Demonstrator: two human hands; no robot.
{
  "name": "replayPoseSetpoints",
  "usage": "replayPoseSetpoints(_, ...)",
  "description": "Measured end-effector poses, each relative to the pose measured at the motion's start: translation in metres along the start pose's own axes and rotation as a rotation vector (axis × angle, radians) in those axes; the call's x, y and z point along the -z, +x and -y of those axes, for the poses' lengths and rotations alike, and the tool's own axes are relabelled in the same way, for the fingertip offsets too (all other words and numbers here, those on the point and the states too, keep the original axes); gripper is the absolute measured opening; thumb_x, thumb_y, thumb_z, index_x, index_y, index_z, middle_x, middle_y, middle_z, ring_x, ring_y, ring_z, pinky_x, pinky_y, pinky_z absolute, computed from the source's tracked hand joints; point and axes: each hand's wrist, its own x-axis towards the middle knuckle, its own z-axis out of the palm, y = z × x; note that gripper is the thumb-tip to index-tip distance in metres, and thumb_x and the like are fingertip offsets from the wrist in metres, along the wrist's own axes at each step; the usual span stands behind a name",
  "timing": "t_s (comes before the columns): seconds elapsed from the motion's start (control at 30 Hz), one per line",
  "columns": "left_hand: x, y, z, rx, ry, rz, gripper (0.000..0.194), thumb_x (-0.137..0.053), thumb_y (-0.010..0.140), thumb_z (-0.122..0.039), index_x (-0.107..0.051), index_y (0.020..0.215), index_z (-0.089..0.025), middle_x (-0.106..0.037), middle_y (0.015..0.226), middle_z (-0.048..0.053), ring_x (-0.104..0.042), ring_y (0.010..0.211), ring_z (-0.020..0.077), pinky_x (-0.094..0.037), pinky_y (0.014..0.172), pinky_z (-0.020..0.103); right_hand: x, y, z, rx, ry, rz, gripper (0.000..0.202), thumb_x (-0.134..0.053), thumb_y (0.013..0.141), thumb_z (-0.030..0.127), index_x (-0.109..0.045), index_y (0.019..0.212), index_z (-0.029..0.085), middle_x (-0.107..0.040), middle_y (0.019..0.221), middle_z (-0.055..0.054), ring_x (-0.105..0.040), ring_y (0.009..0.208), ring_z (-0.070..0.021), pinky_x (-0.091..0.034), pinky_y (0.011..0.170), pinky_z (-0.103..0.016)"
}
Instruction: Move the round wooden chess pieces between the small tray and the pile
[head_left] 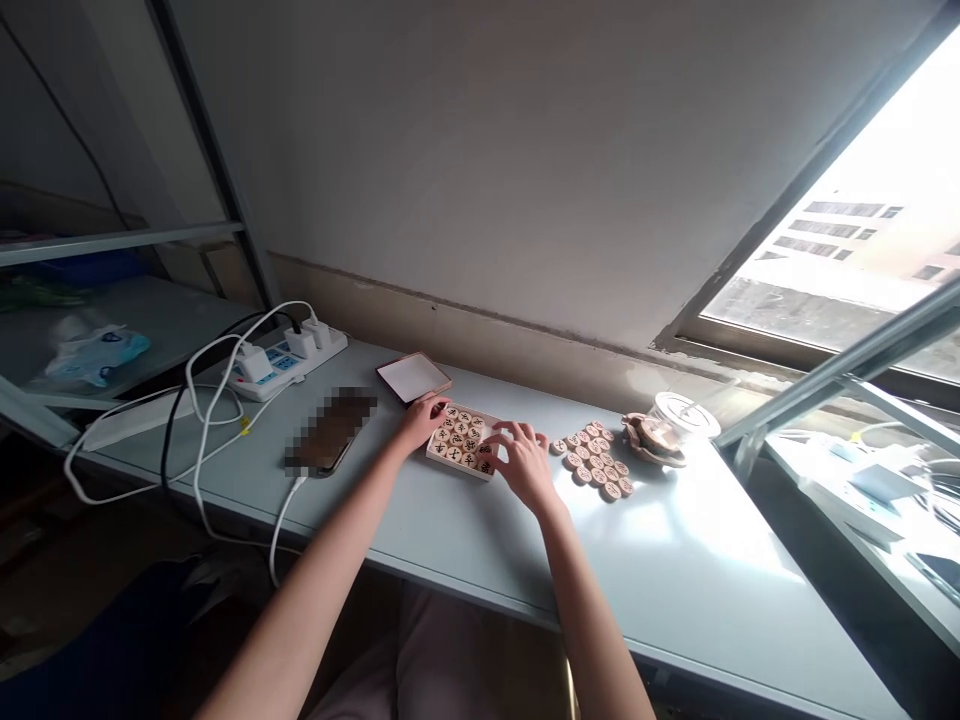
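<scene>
1. Head view: a shallow box [463,441] filled with round wooden game pieces sits on a pale desk [675,570], roughly between the two hands.
2. The left hand [422,416] rests at the box's far left corner, fingers curled against its edge and touching it; whether it pinches anything cannot be told.
3. The right hand [525,462] lies at the box's right end, fingers spread loosely and bent down over the nearest pieces; no piece is clearly held, and its grip cannot be made out.
4. Just to the right of the right hand, a loose group of pieces [595,459] lies flat on the desk in rough rows, apart from the box.
5. Beyond the left hand lies the box lid [413,377], turned open side up, just beside the box.
6. Farther left are a blurred phone [330,431] with a white cable and a power strip [289,357] carrying several plugs.
7. Right of the loose pieces stand a brownish object [651,438] and a clear round container [681,412], near the window.
</scene>
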Motion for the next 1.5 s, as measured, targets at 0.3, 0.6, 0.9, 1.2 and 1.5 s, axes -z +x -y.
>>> replayPoseSetpoints(0.3,0.002,-0.001,-0.004,0.008,-0.019,0.011,0.025,-0.050,0.081,-0.017,-0.063,0.103,-0.018,-0.064,0.110,0.008,-0.062,0.094,0.0175,-0.050,0.091,0.035,0.014,-0.007,-0.046,-0.297,0.164,-0.040,0.025,-0.045,0.090,0.045,-0.061,0.098,0.027,-0.069,0.095,-0.001,-0.057,0.082,-0.0194,-0.030,0.078,-0.036)
replayPoseSetpoints(0.6,0.002,-0.001,-0.003,0.010,-0.030,0.010,0.026,-0.051,0.080,-0.015,-0.063,0.103,-0.018,-0.064,0.109,0.008,-0.062,0.089,0.0168,-0.051,0.088,0.035,0.002,-0.010,-0.050,-0.225,-0.111,0.008,0.019,-0.049,0.088,0.033,-0.067,0.090,0.026,-0.063,0.101,-0.005,-0.051,0.095,-0.0241,-0.030,0.080,-0.039)
replayPoseSetpoints(0.9,0.002,0.000,-0.003,0.022,-0.030,0.013,0.025,-0.051,0.080,-0.015,-0.063,0.103,-0.017,-0.064,0.109,0.008,-0.063,0.088,0.0161,-0.051,0.088,0.034,0.007,-0.012,-0.053,-0.270,-0.154,-0.106,0.030,-0.050,0.087,0.028,-0.060,0.115,0.027,-0.056,0.117,-0.008,-0.049,0.108,-0.0266,-0.034,0.083,-0.039)
replayPoseSetpoints(1.2,0.000,0.000,0.000,0.019,-0.043,0.012,0.027,-0.051,0.080,-0.015,-0.063,0.104,-0.016,-0.064,0.111,0.009,-0.062,0.094,0.0180,-0.050,0.089,0.034,-0.003,-0.004,-0.001,0.034,0.116,0.139,0.024,-0.050,0.090,0.045,-0.068,0.088,0.029,-0.066,0.104,-0.001,-0.053,0.096,-0.0199,-0.032,0.079,-0.035)
replayPoseSetpoints(1.5,0.003,-0.001,-0.006,0.022,-0.025,0.022,0.026,-0.050,0.080,-0.016,-0.063,0.103,-0.017,-0.064,0.109,0.009,-0.062,0.090,0.0180,-0.050,0.089,0.035,0.007,0.000,-0.020,-0.158,0.416,0.036,0.020,-0.054,0.085,0.043,-0.063,0.088,0.026,-0.068,0.090,0.000,-0.056,0.079,-0.0167,-0.035,0.076,-0.031)
